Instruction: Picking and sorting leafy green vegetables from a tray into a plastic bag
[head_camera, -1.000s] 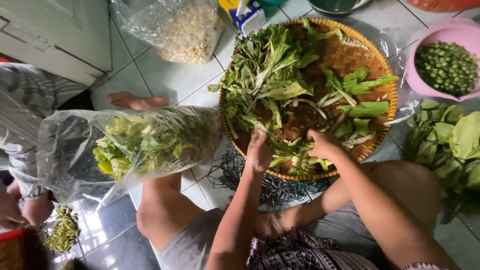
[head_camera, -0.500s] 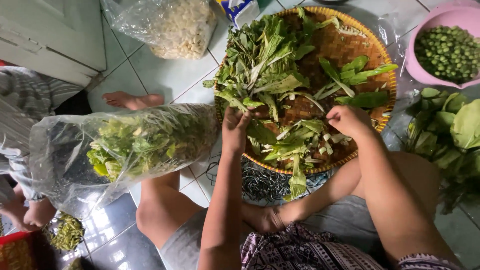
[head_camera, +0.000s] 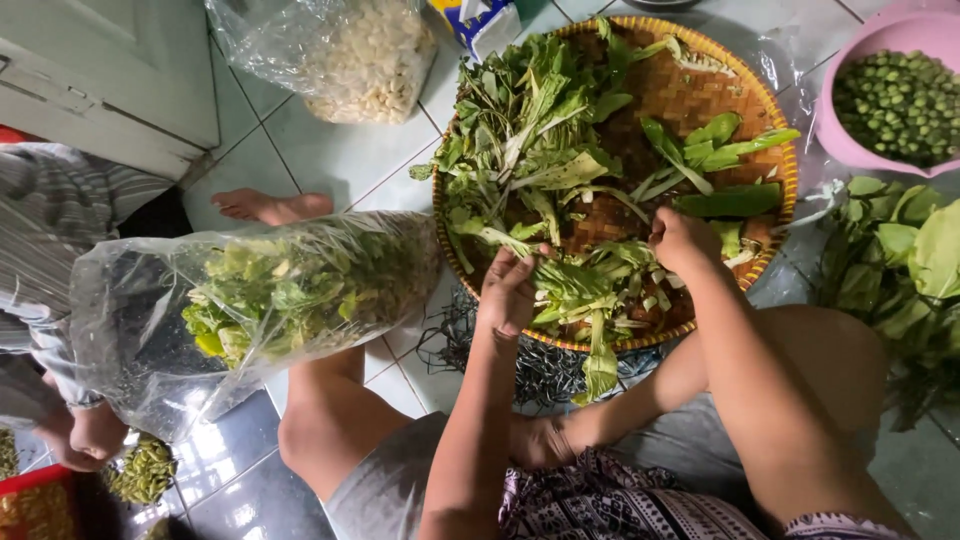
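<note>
Leafy greens (head_camera: 560, 180) heaped loose in a round woven bamboo tray (head_camera: 775, 140) at upper centre of the frame, tray resting partly on bare knees above a tiled floor (head_camera: 340, 160). Left hand (head_camera: 508, 292) at the tray's lower left edge, fingers loosely curled down onto a clump of pale-stemmed leaves, touching them; whether gripped, cannot tell. Right hand (head_camera: 682, 240) just right of it, over the tray's lower middle, closed into a fist around a few leaf stalks. Stems limp, leaves crinkled and flat, weave tight and honey-brown. At centre left, a clear crumpled plastic bag (head_camera: 260, 300) stuffed with more cut greens, held by another person's hand (head_camera: 85, 440) at lower left. At upper right, a pink plastic bowl (head_camera: 850, 150) of small round green pods.
</note>
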